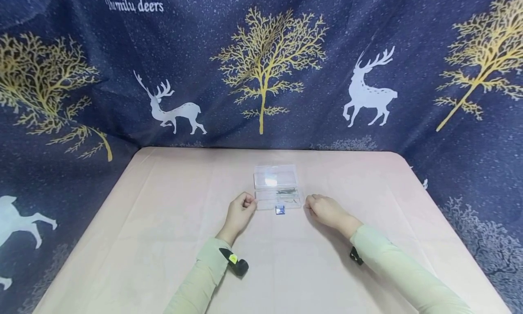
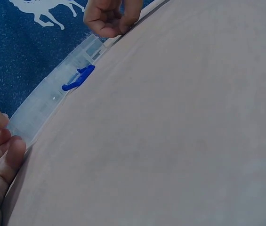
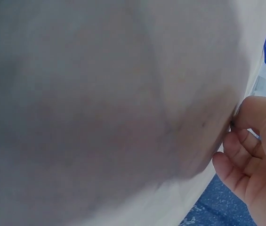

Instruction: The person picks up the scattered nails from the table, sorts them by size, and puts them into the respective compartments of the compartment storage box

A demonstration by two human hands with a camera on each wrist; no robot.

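Observation:
A clear plastic box (image 1: 265, 200) lies on the table with its hinged lid (image 1: 278, 175) tipped back. Thin metal pieces (image 1: 287, 191) lie in its right-hand compartments, and a blue latch (image 1: 279, 210) hangs at its front. At the box's left end, my left hand (image 1: 241, 210) holds the corner between thumb and fingers, as the left wrist view shows. Just off the right end, my right hand (image 1: 327, 210) is low at the tabletop with fingers curled. Its thumb and forefinger pinch a tiny dark thing (image 3: 232, 123), too small to identify and mostly hidden.
A pale pink cloth covers the table (image 1: 163, 205). Behind and beside it hangs a dark blue curtain (image 1: 229, 132) with white deer and golden trees. A black wrist camera (image 1: 237, 264) is strapped at the left sleeve.

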